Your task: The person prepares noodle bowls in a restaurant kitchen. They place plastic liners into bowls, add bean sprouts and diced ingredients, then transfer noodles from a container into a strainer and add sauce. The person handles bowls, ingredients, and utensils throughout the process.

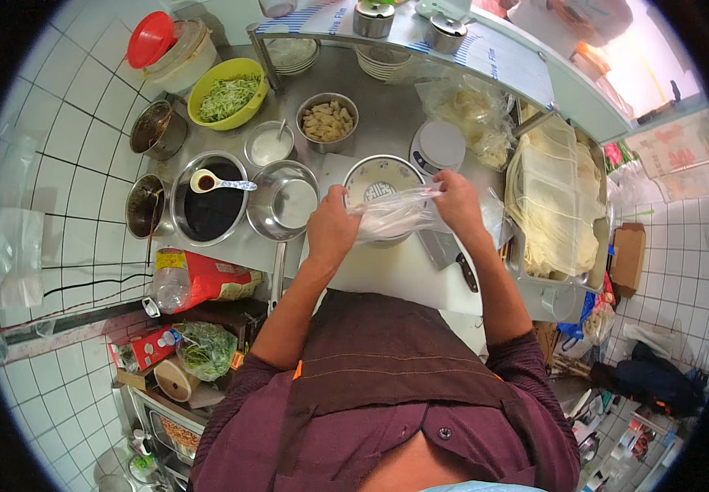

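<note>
A clear plastic bag [394, 215] is stretched between my two hands over the near side of a patterned bowl [385, 166]. My left hand [334, 222] grips the bag's left end, and my right hand [454, 203] pinches its right end near the rim. Part of the bowl is hidden under the plastic. Below the bowl is a white cutting board [391, 277]. A knife with a dark riveted handle [467, 273] lies on the board's right side, near my right forearm. Behind my right hand stands a round-topped kitchen scale [440, 146].
Left of the bowl are a steel saucepan [283, 200], a basin of dark liquid [213, 212] with a spoon, and a yellow-green basket [228, 95] of shredded vegetable. A steel pot of pale chunks [328, 122] stands behind. At right is a tray of noodles [554, 203]. A raised shelf [403, 31] spans the back.
</note>
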Available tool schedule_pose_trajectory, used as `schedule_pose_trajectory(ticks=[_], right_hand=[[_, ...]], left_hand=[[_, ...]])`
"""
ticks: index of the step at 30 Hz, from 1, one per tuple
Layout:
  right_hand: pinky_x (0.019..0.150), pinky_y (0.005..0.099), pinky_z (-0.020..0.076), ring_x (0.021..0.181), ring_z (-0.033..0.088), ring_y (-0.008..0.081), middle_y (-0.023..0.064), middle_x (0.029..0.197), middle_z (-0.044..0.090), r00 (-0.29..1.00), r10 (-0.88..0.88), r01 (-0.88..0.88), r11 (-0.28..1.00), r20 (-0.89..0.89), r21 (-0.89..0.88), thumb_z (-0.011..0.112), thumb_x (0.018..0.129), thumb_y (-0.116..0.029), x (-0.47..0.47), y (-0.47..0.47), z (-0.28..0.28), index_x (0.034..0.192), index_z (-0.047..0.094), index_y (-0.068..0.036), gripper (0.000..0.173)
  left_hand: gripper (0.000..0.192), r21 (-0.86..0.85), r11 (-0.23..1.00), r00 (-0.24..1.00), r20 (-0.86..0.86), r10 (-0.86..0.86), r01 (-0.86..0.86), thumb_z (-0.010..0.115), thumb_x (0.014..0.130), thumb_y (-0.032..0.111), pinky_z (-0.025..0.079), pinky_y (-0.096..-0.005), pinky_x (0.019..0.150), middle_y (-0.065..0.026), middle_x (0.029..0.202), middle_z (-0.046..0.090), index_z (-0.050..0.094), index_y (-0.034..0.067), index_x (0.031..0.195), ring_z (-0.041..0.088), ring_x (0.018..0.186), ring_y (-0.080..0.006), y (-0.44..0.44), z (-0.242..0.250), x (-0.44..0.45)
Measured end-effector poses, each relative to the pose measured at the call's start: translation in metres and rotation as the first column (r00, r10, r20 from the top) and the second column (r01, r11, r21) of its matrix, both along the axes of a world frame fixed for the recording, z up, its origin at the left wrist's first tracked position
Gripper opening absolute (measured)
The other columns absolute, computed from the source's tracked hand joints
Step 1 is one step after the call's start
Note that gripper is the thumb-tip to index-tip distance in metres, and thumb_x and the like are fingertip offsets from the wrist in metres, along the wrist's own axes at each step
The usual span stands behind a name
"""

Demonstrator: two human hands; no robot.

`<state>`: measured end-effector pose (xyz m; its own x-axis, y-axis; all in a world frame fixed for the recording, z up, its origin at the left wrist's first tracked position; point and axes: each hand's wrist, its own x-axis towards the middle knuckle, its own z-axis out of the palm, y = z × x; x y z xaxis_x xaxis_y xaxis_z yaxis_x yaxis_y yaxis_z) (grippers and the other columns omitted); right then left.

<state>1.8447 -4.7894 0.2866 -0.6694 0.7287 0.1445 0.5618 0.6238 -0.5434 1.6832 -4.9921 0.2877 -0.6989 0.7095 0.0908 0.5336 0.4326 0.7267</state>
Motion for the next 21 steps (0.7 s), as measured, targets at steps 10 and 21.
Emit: schedule_pose_trajectory(ticks=[10,21], right_hand=[[0.073,0.0476,0.0500,0.084,0.063,0.0404,0.0191,0.085,0.064,0.999,-0.010,0.007,0.997,0.042,0.079,0.063,0.081,-0.010,-0.037,-0.006,-0.016,0.094,0.060,-0.005,0.014],[0.066,0.0413,0.0486,0.073,0.061,0.0379,0.0210,0.080,0.061,0.982,-0.169,0.147,0.967,-0.089,-0.209,0.063,0.084,-0.005,0.132,-0.065,0.045,0.094,0.058,-0.001,0.012]], left_hand=[[0.030,-0.120,0.988,0.986,-0.148,0.082,-0.100,0.064,0.085,0.017,0.050,-0.0517,0.067,-0.0183,0.088,0.068,0.052,0.008,0.111,0.065,0.075,-0.0417,0.019,-0.028,-0.021],[0.047,0.232,0.848,0.877,-0.051,-0.479,0.476,0.065,0.077,0.003,0.053,-0.0459,0.060,-0.0166,0.083,0.067,0.054,0.008,0.122,0.067,0.074,-0.0360,-0.013,0.019,0.078]])
